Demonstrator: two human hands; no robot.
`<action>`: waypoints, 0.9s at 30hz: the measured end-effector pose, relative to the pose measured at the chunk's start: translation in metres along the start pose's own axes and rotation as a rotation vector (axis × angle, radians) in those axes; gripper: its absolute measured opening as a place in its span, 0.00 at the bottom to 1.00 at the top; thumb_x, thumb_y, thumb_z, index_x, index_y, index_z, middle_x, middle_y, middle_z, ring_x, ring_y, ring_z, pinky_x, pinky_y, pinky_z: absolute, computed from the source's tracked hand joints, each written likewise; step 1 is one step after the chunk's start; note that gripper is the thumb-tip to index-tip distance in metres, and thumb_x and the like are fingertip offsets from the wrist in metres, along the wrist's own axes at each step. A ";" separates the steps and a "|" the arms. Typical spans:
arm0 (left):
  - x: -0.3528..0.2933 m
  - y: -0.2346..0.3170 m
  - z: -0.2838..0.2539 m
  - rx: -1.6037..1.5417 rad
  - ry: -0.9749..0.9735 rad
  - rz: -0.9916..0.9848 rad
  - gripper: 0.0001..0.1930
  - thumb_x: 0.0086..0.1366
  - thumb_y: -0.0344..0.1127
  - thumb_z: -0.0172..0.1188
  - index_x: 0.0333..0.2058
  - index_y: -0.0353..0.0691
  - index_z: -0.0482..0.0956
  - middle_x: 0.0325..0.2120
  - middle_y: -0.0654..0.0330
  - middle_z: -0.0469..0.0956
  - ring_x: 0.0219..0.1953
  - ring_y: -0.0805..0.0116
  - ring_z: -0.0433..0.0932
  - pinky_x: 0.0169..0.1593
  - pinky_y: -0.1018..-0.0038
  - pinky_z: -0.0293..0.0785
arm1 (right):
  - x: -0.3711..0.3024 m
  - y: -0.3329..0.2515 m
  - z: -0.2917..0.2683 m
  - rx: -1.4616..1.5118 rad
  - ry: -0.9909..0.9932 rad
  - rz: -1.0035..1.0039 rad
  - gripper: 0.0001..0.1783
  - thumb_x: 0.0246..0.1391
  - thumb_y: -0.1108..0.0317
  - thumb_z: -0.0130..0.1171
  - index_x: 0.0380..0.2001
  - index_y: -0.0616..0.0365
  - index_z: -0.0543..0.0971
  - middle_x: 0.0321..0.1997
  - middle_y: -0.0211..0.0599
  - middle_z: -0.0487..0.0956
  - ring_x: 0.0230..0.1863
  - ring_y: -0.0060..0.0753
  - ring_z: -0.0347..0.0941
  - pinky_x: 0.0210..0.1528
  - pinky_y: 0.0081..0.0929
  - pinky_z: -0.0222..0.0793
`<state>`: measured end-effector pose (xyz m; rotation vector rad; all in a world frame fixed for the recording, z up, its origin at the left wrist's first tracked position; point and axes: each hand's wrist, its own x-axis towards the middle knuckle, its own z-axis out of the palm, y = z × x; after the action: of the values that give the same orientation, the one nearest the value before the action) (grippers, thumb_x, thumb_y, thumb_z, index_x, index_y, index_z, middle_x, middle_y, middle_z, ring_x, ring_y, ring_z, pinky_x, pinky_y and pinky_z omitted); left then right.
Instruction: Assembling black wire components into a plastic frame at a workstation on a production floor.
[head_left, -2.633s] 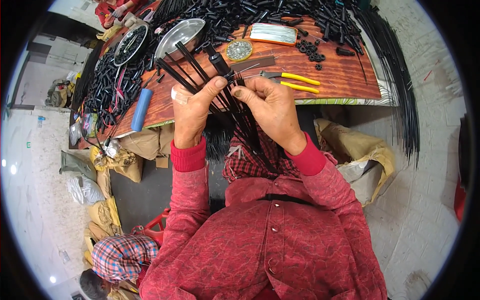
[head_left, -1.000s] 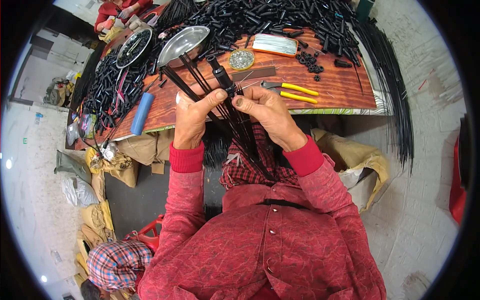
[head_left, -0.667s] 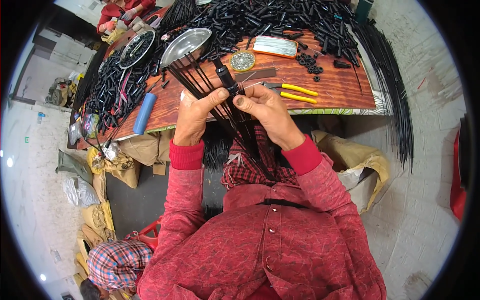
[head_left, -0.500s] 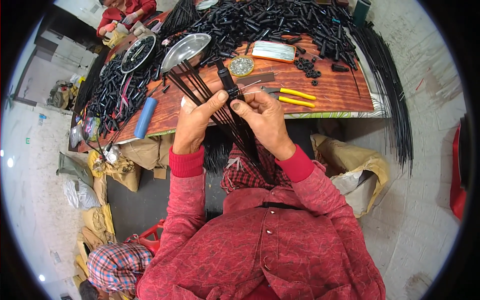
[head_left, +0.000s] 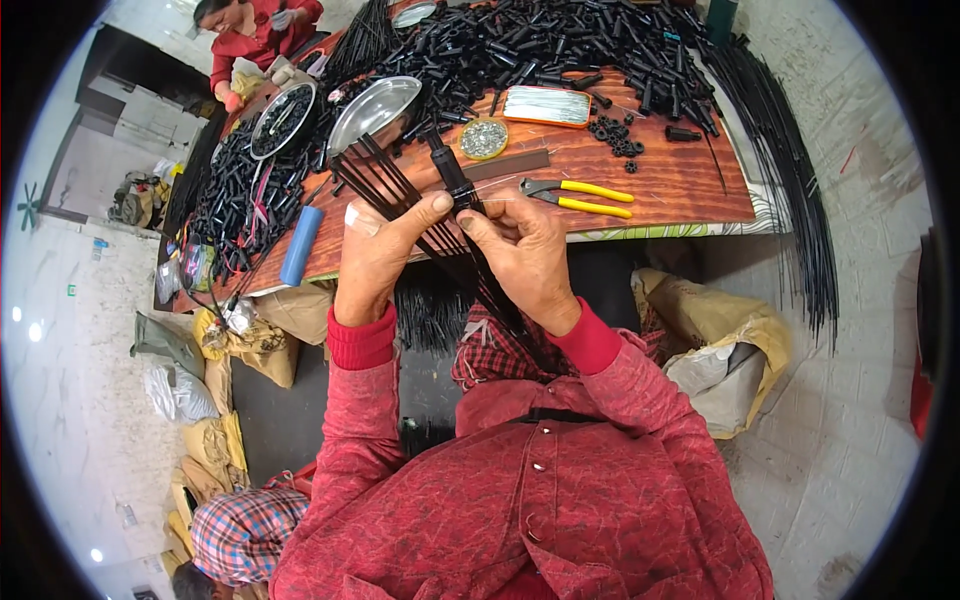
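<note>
Left hand (head_left: 385, 255): thumb and fingers pinching a fan of black strands (head_left: 402, 190).
Right hand (head_left: 522, 255): thumb and bent fingers drawn together at the black tube's lower end; cannot tell what the fingertips grip.
Black tube (head_left: 447, 168): tilted between the hands, over the near edge of the table (head_left: 680, 190), strands trailing below.
Pliers (head_left: 595, 198): yellow-handled, near the table's near edge, right of the hands.
Blue cylinder (head_left: 301, 246): at the near edge, left.
Loose black tubes (head_left: 560, 40): heaped along the far edge.
</note>
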<state>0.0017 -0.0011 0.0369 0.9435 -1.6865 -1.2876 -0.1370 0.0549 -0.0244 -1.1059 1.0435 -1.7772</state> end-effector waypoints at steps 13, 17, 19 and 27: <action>0.004 0.006 -0.001 -0.035 -0.035 -0.024 0.13 0.56 0.25 0.66 0.42 0.32 0.82 0.34 0.60 0.83 0.32 0.74 0.79 0.38 0.78 0.76 | 0.001 0.006 -0.005 0.009 -0.039 0.067 0.03 0.55 0.77 0.62 0.32 0.67 0.79 0.25 0.30 0.81 0.27 0.13 0.73 0.27 0.14 0.68; 0.011 0.006 -0.004 0.047 -0.105 -0.050 0.16 0.57 0.28 0.66 0.45 0.33 0.82 0.34 0.61 0.83 0.35 0.76 0.78 0.41 0.78 0.75 | 0.003 0.001 -0.006 0.051 -0.083 0.122 0.03 0.55 0.76 0.62 0.32 0.66 0.80 0.26 0.28 0.80 0.26 0.11 0.72 0.27 0.13 0.66; 0.014 0.003 -0.003 0.037 -0.100 -0.072 0.16 0.57 0.28 0.66 0.45 0.33 0.82 0.34 0.61 0.83 0.35 0.75 0.78 0.42 0.78 0.75 | 0.007 0.003 -0.009 0.117 -0.076 0.154 0.04 0.55 0.75 0.63 0.31 0.65 0.80 0.26 0.27 0.79 0.26 0.11 0.71 0.27 0.12 0.65; 0.018 -0.013 -0.008 0.032 -0.108 0.031 0.14 0.56 0.29 0.67 0.43 0.33 0.83 0.33 0.61 0.83 0.36 0.73 0.79 0.43 0.76 0.75 | 0.021 0.009 -0.032 0.186 -0.289 0.392 0.09 0.55 0.64 0.66 0.32 0.58 0.81 0.29 0.22 0.78 0.30 0.12 0.71 0.34 0.14 0.67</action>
<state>0.0034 -0.0230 0.0280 0.8764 -1.8031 -1.3146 -0.1713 0.0402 -0.0359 -0.9344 0.8333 -1.3279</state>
